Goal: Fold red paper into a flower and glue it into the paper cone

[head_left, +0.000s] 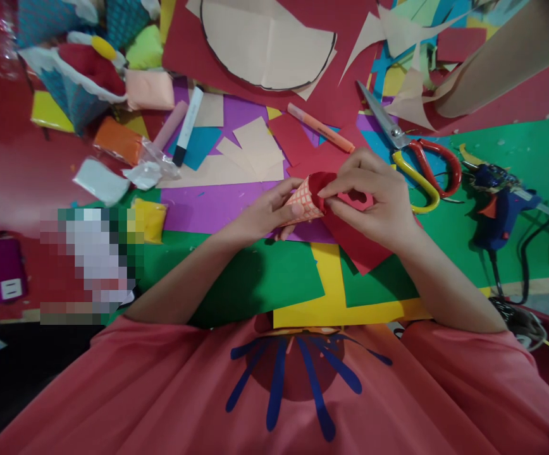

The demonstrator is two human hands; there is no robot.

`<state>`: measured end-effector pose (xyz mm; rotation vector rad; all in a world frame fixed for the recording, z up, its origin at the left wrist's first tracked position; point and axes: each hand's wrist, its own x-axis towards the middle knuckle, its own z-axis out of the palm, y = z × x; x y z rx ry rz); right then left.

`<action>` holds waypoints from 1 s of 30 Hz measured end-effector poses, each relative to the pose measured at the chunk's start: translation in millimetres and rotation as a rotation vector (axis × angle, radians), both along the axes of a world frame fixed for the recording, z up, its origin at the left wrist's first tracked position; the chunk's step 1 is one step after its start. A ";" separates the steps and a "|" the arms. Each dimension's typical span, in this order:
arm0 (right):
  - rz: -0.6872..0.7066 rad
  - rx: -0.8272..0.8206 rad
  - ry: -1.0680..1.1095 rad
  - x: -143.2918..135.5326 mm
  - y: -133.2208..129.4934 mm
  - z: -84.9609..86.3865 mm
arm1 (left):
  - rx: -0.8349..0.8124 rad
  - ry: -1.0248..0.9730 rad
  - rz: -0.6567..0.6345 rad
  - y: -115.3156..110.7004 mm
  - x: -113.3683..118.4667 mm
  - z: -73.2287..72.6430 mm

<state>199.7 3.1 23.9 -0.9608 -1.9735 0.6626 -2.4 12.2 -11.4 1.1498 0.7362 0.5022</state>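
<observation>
A small paper cone (302, 203) with an orange grid pattern lies tilted in my left hand (274, 205), whose fingers wrap round it. The cone's wide mouth faces right, and dark red paper (320, 183) shows inside it. My right hand (374, 193) pinches the edge of this red paper at the mouth between thumb and fingers. Below the hands are a red paper piece (362, 243) and a purple sheet (198, 208). The cone's tip is hidden behind my left hand.
Scissors (398, 136) with red and yellow handles lie right, beside a blue glue gun (502, 215) with a cord. An orange highlighter (320, 128) and a white marker (189, 126) lie beyond. Clay packets (148, 90) and decorated cones (78, 82) crowd the left; a cardboard tube (506, 57) stands far right.
</observation>
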 end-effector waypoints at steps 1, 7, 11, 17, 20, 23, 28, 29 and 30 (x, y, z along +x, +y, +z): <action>-0.009 0.000 0.010 -0.5 -0.2 -0.2 | 0.011 -0.010 0.008 -0.2 0.1 -0.9; -0.043 -0.149 0.002 0.9 -0.9 1.8 | 0.126 0.026 0.114 -0.5 -2.0 -11.5; -0.027 -0.280 0.008 1.0 -0.3 4.5 | 0.285 0.070 0.182 -1.6 -2.2 -19.2; -0.022 -0.510 0.067 0.1 0.0 6.3 | 0.431 0.135 0.223 -3.5 0.3 -20.4; -0.039 -0.540 0.099 -0.1 0.0 6.9 | 0.457 0.153 0.210 -4.2 -0.5 -23.2; -0.072 -0.545 0.122 -2.4 -1.1 7.5 | 0.471 0.144 0.197 -4.7 -2.5 -29.9; -0.103 -0.544 0.146 -8.5 -4.8 8.0 | 0.539 0.134 0.190 -4.5 -4.8 -40.5; -0.099 -0.544 0.151 -9.3 -5.4 8.0 | 0.567 0.145 0.189 -4.5 -4.9 -41.7; -0.091 -0.543 0.158 -9.9 -5.8 7.8 | 0.593 0.151 0.187 -4.6 -4.8 -42.6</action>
